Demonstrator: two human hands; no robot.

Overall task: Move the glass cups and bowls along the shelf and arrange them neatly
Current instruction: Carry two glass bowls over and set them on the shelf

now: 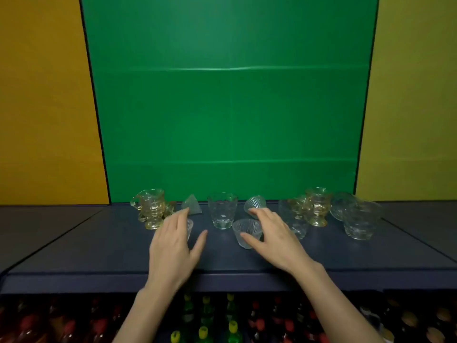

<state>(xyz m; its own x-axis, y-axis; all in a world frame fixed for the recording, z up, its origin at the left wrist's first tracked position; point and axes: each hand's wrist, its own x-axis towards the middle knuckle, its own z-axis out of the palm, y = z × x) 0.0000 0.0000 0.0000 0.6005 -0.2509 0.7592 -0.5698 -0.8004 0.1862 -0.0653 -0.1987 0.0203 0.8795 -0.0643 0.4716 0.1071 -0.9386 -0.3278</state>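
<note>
**Forearms over a shelf of glassware**

Forearms enter from below, above rows of bottles [205,315] stored under the shelf [99,243]. Left hand [173,241]: fingers spread and relaxed, holding nothing, poised over a small cup [190,227] that it largely hides; contact cannot be judged. Right hand [274,233]: likewise spread and closed on nothing; the thumb lies against the near wall of a ribbed cup [247,231], and the fingertips reach a tilted cup [254,205] just behind it. Between the hands stands a tumbler [222,214], upright. Rear left: an amber mug [150,209], with a frosted pyramid [192,207] beside it. To the right: a clear glass [294,219], a second amber mug [317,206] and, furthest right, the bowls [358,219], clustered, at least one leaning. All the glassware sits in a loose line toward the back of the shelf, before a green panel [230,107].

Handling (judged, not observed): the pieces are rigid, smooth and brittle. The small cups look light and apt to skid or tip if pushed near the rim; the mugs look heavier, on narrow feet. Best hold: low on the wall, between thumb and fingers, or by the handle for a mug. The tilted cup wants righting before any slide, and neighbours should be kept from knocking together
</note>
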